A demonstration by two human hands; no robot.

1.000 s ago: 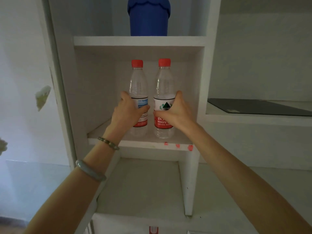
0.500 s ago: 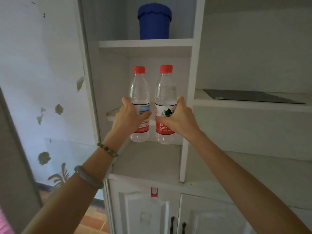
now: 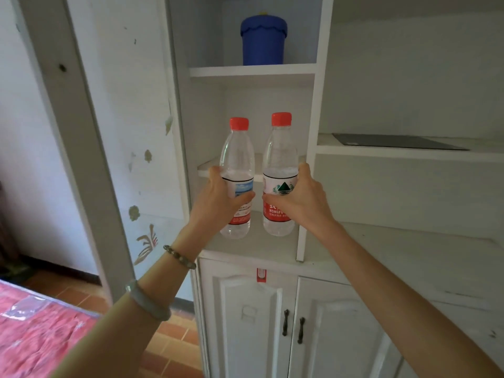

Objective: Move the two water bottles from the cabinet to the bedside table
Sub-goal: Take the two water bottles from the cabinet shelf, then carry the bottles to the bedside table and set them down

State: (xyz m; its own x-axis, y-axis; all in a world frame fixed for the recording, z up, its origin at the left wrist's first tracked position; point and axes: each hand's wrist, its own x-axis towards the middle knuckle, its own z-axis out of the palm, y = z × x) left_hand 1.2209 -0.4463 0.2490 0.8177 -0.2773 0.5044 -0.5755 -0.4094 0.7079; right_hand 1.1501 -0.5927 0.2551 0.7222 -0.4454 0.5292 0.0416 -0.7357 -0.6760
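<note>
Two clear water bottles with red caps are held upright in the air in front of the white cabinet (image 3: 308, 126). My left hand (image 3: 218, 203) is shut on the left bottle (image 3: 236, 159), which has a blue and red label. My right hand (image 3: 302, 200) is shut on the right bottle (image 3: 280, 156), which has a green mountain logo and a red label. Both bottles are out of the shelf niche, side by side and a small gap apart. No bedside table is in view.
A blue lidded bucket (image 3: 263, 40) stands on the upper shelf. A dark flat panel (image 3: 392, 141) lies on the ledge at the right. Below are cabinet doors with dark handles (image 3: 293, 326). A red patterned bed (image 3: 30, 336) is at the lower left beside tiled floor.
Both hands have pulled the bottles off the middle shelf and back toward me. The view has drawn away from the cabinet, showing its lower doors and the bed.
</note>
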